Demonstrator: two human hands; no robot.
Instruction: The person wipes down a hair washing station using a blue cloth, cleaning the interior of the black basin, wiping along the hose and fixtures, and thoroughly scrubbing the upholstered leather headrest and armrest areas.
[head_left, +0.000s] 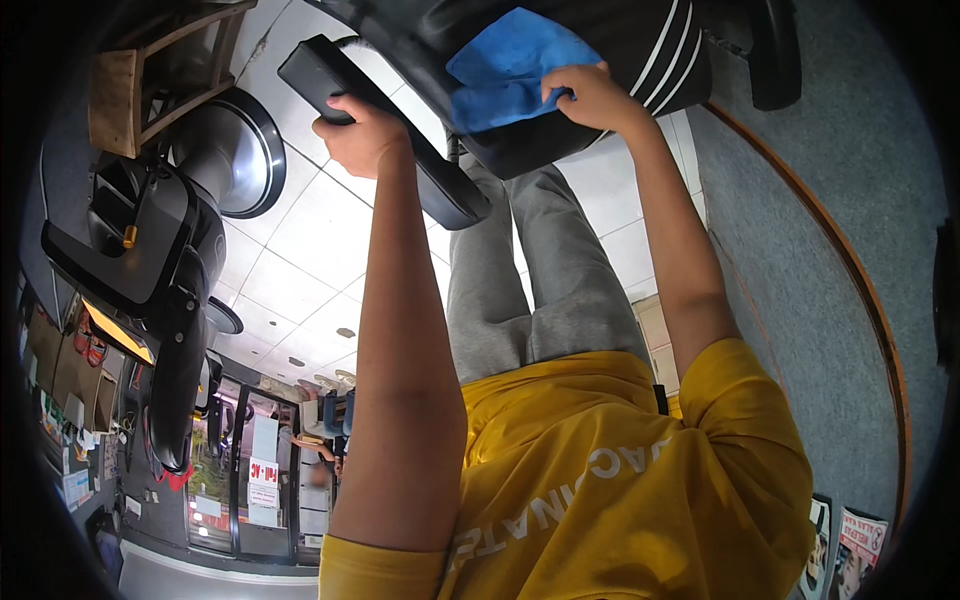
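My left hand grips the long black padded armrest of a salon chair, thumb on its upper face and fingers at its outer side. My right hand holds the near right edge of a blue cloth, its fingers curled into the fabric. The cloth lies partly folded over the black upholstered cushion of the same chair. White stripes run along the cushion's right side. Part of the cloth under my right fingers is hidden.
Another black salon chair with a round chrome base stands to my left, near a wooden frame. At my right is a grey surface with an orange-brown edge. Other people are by the glass door.
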